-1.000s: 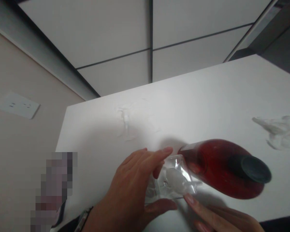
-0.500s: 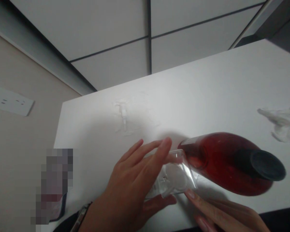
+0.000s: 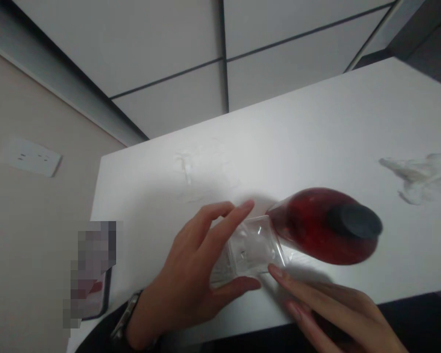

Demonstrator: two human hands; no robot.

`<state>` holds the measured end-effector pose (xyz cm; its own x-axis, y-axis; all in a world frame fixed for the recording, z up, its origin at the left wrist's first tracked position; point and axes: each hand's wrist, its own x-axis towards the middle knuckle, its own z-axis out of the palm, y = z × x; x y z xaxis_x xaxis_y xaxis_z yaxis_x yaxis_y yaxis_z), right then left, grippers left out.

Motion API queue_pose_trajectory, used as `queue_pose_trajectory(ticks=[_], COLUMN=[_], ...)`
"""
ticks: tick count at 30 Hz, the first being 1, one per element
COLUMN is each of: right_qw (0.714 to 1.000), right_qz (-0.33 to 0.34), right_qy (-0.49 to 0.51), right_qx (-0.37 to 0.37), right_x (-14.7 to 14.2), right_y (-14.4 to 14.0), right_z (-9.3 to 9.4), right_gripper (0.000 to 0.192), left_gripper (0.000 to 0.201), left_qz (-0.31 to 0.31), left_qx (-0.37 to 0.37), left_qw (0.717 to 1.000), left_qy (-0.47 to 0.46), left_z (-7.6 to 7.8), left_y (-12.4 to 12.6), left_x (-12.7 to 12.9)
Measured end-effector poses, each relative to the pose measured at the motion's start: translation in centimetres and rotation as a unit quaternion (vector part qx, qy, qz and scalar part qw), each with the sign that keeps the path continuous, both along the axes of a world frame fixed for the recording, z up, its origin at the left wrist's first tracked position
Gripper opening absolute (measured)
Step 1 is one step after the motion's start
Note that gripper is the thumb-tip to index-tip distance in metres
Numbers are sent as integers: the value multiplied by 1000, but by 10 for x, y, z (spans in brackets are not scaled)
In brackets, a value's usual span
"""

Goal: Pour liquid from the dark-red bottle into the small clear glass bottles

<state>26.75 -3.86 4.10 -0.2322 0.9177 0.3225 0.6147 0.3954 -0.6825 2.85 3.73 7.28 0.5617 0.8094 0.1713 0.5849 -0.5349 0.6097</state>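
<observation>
Both at lower centre: left hand (image 3: 191, 274) pinching clear packet (image 3: 248, 250) flat on table (image 3: 316, 127), right fingertip (image 3: 275, 270) steadying corner beside red bottle (image 3: 323, 225).

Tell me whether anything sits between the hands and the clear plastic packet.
Nothing visible does. The left hand already has the clear packet between thumb and fingers, and the right hand touches its near corner with a fingertip. The red bottle stands just beyond the packet on the table, not between it and either hand.

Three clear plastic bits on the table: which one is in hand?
The clear packet beside the red bottle, between left hand and right hand; the other scraps lie untouched.
</observation>
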Motion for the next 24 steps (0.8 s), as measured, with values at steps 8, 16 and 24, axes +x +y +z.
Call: queue_pose_trajectory(ticks=[8,16,24], right_qw=[996,998,999], right_qz=[43,38,30], right_qy=[68,53,18], right_qx=[-45,-8,1], right_x=[-5,-3,-3], right_y=[-2,-3,-6], right_z=[-4,-19,-21], right_gripper=[36,38,44], left_gripper=[62,36,30], left_qz=[-82,79,70], left_qx=[64,117,160], left_qw=[994,987,981], left_qy=[11,-81,88], left_z=[10,42,54], left_y=[1,-8,-18], left_x=[17,25,36])
